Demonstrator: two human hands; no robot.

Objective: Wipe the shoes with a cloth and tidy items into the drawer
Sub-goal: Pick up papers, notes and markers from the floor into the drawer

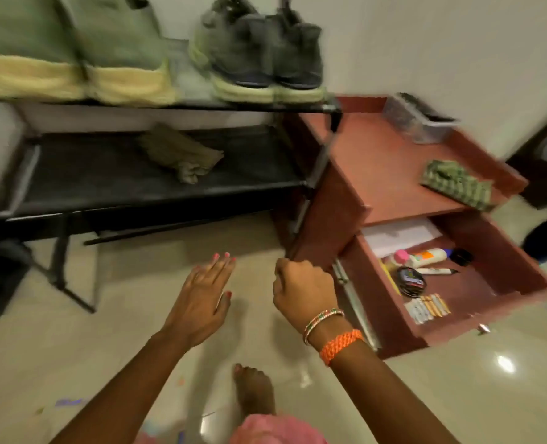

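The red-brown cabinet (390, 165) stands against the wall, and everything else can be placed from it. Its drawer (477, 318) is pulled out toward the person, and inside lie a white sheet of paper (400, 235), a white bottle with a pink cap (422, 257), a marker (437, 271), a small dark round thing (410, 281) and a strip of small packets (427, 308). On top of the cabinet sit a clear plastic box (418, 118) at the back near the wall and a green patterned cloth (456, 187) near the front edge, above the drawer.

To the left of the cabinet, touching its side, is a black shoe rack (157, 187). On its top shelf stand a pair of dark grey shoes (262, 56) nearest the cabinet and a pair of green shoes with pale soles (73, 49) further left. A crumpled olive rag (182, 153) lies on the lower shelf.

In front of the cabinet's left front corner the right hand (304, 290) is curled into a fist, with bangles and an orange band at the wrist; whether it holds anything cannot be told. The left hand (201, 299) hangs further left over the tiled floor (458, 395), fingers straight and loose, holding nothing. A bare foot (253, 389) rests on the floor below the hands.
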